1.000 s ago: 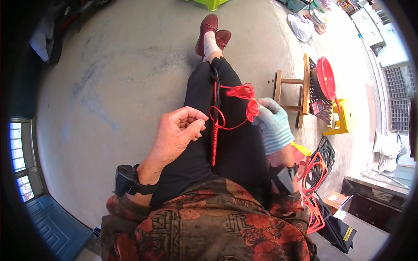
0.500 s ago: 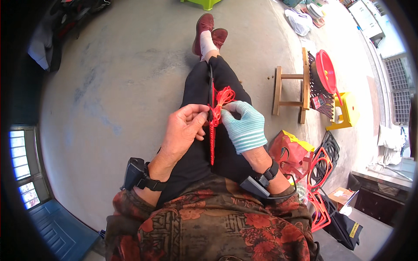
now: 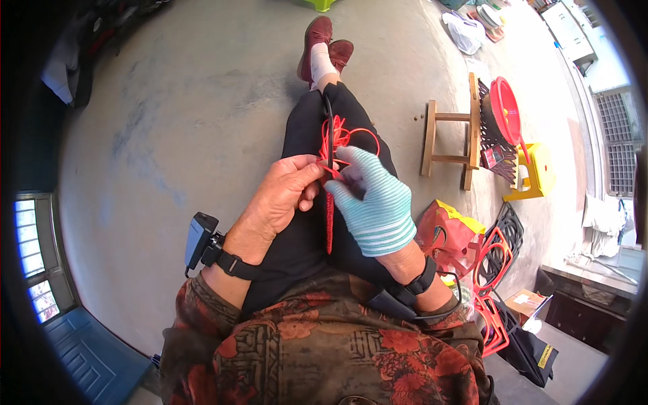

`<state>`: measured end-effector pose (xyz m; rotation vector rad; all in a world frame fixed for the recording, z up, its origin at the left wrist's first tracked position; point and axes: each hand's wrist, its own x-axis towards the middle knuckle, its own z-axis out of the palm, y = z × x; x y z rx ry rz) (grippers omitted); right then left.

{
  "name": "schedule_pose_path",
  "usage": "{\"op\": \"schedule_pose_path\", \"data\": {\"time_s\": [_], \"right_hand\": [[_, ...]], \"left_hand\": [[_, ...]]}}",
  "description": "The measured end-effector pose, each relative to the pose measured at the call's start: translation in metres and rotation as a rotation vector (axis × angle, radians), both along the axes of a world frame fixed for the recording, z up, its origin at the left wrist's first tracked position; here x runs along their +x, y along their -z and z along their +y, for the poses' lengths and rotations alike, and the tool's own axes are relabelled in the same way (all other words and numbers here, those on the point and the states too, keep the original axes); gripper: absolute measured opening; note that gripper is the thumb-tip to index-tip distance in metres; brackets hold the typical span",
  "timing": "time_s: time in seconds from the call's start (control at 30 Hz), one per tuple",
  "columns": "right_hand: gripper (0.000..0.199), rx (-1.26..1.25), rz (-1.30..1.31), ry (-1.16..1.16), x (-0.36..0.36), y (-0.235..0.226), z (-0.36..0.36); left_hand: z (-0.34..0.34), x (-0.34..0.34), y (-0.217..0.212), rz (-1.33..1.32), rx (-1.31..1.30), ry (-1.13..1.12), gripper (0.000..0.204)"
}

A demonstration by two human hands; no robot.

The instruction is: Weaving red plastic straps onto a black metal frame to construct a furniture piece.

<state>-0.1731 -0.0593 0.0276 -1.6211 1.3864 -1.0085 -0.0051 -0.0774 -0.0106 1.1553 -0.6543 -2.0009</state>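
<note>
L hand (image 3: 287, 192) bare, fingertips pinched on red cord (image 3: 334, 138) over lap | R hand (image 3: 374, 206) in striped teal glove, fingers closed on same cord, touching L | cord: loops bunched above hands nr knee; woven red strip (image 3: 329, 226) hangs below along black trousers (image 3: 304, 236) | wooden stool (image 3: 452, 138) on side w/ red basin (image 3: 506, 108), to the right

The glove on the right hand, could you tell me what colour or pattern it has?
The glove is light teal with thin white stripes near the cuff, shown in the head view.
</note>
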Motion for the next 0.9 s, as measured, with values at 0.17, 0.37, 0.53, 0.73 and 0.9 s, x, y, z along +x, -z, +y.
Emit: {"op": "schedule_pose_path", "data": {"time_s": [0.17,0.37,0.53,0.73,0.9], "right_hand": [[0.018,0.574,-1.063,-0.049,-0.035,0.01,-0.015],[0.024,-0.198,0.29,-0.053,-0.035,0.031,-0.025],[0.036,-0.442,0.487,-0.138,-0.021,0.024,-0.026],[0.028,-0.447,0.297,-0.092,-0.026,0.029,-0.028],[0.022,0.23,-1.259,0.226,-0.064,0.021,-0.035]], "left_hand": [[0.001,-0.002,0.005,0.016,-0.03,-0.07,0.012],[-0.002,-0.006,0.001,0.012,-0.051,-0.088,0.012],[-0.001,-0.005,-0.004,-0.037,-0.059,-0.074,0.013],[0.003,0.001,-0.008,-0.236,-0.131,-0.002,0.019],[0.012,0.017,-0.014,-0.128,-0.176,-0.002,0.031]]}}
